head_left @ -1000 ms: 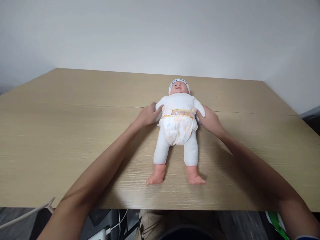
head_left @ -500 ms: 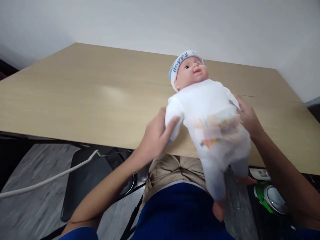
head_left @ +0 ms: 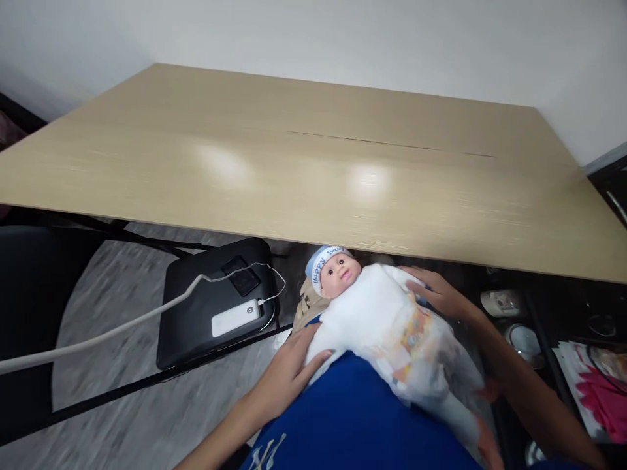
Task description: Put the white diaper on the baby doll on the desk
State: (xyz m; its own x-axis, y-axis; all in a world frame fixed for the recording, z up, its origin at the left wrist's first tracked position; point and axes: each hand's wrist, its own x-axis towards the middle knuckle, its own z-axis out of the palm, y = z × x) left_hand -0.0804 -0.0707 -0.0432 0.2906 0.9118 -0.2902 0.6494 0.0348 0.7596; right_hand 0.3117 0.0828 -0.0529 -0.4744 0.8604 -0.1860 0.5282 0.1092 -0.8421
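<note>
A baby doll in a white outfit lies face up across my lap, against my blue shirt. Its blue and white cap reads "Happy Baby", and its head is just below the table's front edge. Orange printed patches show at its waist, and its bare feet point to the lower right. My left hand is wrapped round the doll's sleeve on the left. On the other side, my right hand grips the other arm, with its fingertips partly hidden.
The wooden table spans the view ahead, up to a wall. To the left, a black chair carries a white power bank with a cable and a dark phone. At right stand a white cup and a pink item on papers.
Both hands have brought the doll from over the table down and toward me, onto my lap. It lies more tilted to the right now, and the view shows more of the chair.
</note>
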